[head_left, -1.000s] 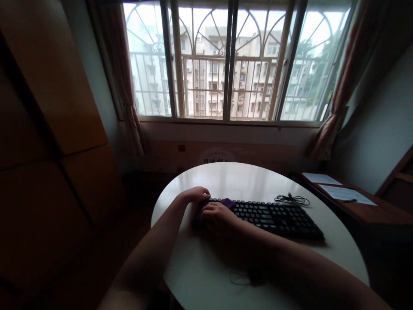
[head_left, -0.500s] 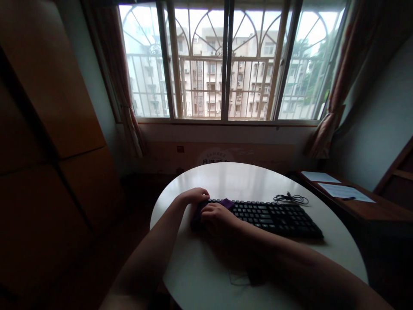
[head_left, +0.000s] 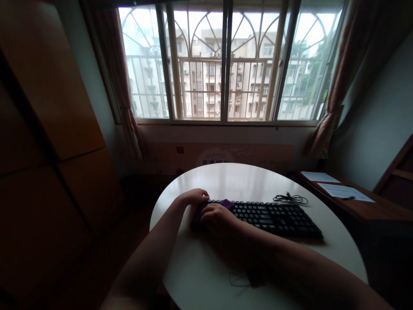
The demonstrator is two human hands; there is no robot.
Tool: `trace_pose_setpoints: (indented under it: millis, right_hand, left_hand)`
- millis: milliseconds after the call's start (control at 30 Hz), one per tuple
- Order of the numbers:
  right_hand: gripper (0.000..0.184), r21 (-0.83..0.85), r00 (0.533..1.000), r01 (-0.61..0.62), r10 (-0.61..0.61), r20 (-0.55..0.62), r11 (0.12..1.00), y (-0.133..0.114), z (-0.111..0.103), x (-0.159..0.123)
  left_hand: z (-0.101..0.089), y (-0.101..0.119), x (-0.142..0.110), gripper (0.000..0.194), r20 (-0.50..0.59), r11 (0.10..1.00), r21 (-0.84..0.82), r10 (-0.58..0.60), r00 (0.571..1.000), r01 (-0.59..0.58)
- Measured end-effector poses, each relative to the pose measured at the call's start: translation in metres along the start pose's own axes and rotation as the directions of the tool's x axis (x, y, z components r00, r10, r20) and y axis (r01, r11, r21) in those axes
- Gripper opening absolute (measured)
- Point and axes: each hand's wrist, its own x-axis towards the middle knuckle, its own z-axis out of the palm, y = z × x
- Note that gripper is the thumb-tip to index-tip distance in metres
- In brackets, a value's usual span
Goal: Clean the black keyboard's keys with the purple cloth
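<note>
A black keyboard (head_left: 274, 217) lies across the white round table (head_left: 232, 178). At its far left corner my left hand (head_left: 195, 196) is closed on the edge, thumb toward the keys. My right hand (head_left: 220, 217) presses a purple cloth (head_left: 227, 204) onto the keys at the left end, its fingers curled over it. Part of the cloth sticks out beyond the right hand, and the rest is hidden under the fingers. The keys beneath the right hand and forearm are also covered.
A coiled black cable (head_left: 291, 198) rests behind the keyboard's right half. Near the front of the table is a dim dark object (head_left: 255, 277), too unclear to name. Papers (head_left: 345, 192) with a pen lie on a wooden desk (head_left: 392, 210) at right. A wooden cabinet (head_left: 77, 125) stands left.
Both hands stay in nearly the same places on the keyboard and cloth. The view has shifted very slightly.
</note>
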Motion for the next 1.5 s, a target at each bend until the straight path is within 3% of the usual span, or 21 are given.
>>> trace_pose_setpoints:
  millis: [667, 1500]
  right_hand:
    - [0.013, -0.056, 0.998, 0.062, -0.062, 0.002, 0.997, 0.0067, 0.0035, 0.0014]
    - [0.014, -0.178, 0.999, -0.001, 0.01, 0.049, 0.984, -0.0013, 0.0029, -0.0001]
  left_hand:
    - [-0.0013, -0.0006, -0.0025, 0.036, -0.012, 1.0, -0.003, 0.006, 1.0, -0.006]
    - [-0.0007, -0.0019, -0.0006, 0.038, -0.002, 1.0, 0.007, 0.023, 1.0, -0.023]
